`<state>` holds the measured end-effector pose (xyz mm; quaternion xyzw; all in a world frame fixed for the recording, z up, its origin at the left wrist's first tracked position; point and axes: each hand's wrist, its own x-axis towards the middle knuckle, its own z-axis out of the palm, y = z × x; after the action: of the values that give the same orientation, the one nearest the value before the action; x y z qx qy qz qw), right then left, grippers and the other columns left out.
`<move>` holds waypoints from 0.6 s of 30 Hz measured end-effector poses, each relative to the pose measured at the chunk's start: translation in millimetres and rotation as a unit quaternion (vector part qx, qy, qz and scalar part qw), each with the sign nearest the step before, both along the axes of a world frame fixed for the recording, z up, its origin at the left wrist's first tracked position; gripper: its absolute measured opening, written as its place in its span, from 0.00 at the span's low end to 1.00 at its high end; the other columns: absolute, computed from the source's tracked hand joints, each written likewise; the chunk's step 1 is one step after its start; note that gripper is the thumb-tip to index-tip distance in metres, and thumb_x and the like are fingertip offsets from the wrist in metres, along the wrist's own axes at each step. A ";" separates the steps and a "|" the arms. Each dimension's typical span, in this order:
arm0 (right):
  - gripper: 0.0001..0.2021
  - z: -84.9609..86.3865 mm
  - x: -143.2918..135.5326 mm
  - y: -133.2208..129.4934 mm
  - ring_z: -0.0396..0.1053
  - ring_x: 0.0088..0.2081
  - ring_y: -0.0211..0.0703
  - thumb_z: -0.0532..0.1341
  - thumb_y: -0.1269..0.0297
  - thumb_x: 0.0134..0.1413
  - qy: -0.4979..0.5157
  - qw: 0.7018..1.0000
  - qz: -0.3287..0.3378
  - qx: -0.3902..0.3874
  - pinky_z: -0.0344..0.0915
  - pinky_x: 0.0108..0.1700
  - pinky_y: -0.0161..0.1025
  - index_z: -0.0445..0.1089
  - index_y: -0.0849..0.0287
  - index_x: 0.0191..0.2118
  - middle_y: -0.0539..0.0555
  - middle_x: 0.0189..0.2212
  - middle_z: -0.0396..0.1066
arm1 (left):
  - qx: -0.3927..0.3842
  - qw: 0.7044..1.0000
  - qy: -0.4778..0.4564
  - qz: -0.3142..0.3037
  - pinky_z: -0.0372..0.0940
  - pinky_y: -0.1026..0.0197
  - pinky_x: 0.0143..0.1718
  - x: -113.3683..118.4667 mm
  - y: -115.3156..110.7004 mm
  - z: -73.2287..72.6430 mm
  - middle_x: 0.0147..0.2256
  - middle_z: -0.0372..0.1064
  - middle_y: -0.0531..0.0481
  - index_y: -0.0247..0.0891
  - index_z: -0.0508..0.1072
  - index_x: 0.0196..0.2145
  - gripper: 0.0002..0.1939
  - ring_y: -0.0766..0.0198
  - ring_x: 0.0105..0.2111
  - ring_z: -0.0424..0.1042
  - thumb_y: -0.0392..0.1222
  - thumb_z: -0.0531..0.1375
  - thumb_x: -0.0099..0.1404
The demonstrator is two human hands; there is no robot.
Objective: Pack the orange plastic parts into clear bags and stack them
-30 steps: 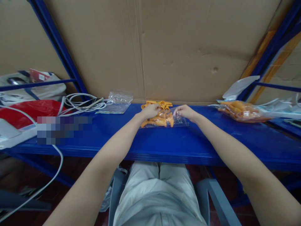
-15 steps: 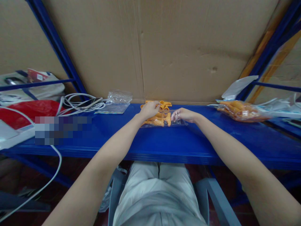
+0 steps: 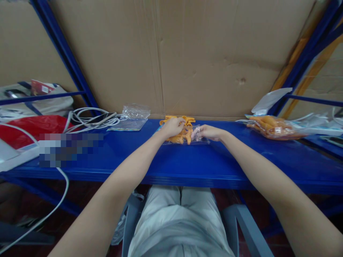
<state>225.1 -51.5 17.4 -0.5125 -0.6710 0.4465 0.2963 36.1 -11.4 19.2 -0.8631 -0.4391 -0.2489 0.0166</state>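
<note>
Fingers (image 3: 197,132) of the right hand (image 3: 210,132) are pinching a clear bag (image 3: 204,141); the left hand (image 3: 172,127) is covering orange pieces (image 3: 188,135), grip hidden; bench (image 3: 187,160) is leaving room toward its front edge (image 3: 187,181)

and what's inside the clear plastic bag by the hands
Orange plastic pieces show through the clear plastic bag. The left hand covers part of them, so their full number is hidden; whether the rearmost pieces lie inside too is unclear.
</note>
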 end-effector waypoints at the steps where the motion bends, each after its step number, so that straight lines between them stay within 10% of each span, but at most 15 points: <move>1: 0.12 0.2 -0.3 -0.4 0.66 0.26 0.32 0.58 0.83 0.32 0.000 1.000 0.007 -0.002 0.61 0.30 0.28 0.74 0.59 0.20 0.48 0.22 0.73 | -0.007 1.000 0.009 0.001 0.65 0.60 0.50 0.0 1.1 -0.6 0.46 0.76 0.47 0.38 0.77 0.46 0.17 0.59 0.47 0.74 0.38 0.49 0.69; 12: 0.12 -7.1 16.9 22.6 0.60 0.19 0.31 0.52 0.80 0.38 -0.074 0.972 -0.149 0.164 0.59 0.26 0.30 0.70 0.61 0.18 0.48 0.17 0.69 | -0.056 0.997 0.044 0.026 0.65 0.61 0.50 -1.3 9.0 -5.8 0.49 0.75 0.45 0.39 0.77 0.46 0.18 0.59 0.49 0.73 0.40 0.50 0.69; 18: 0.13 -24.0 31.4 48.6 0.71 0.31 0.39 0.54 0.74 0.48 -0.105 0.931 -0.227 0.266 0.68 0.40 0.36 0.77 0.63 0.33 0.54 0.31 0.76 | -0.055 0.996 0.044 0.047 0.65 0.60 0.52 -0.2 11.8 -6.9 0.49 0.75 0.44 0.38 0.77 0.47 0.18 0.57 0.49 0.73 0.42 0.50 0.69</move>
<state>256.5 -2.9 -6.6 -0.5979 -0.6580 0.1159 0.4429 35.9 0.5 12.2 -0.8513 -0.4909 -0.1853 0.0000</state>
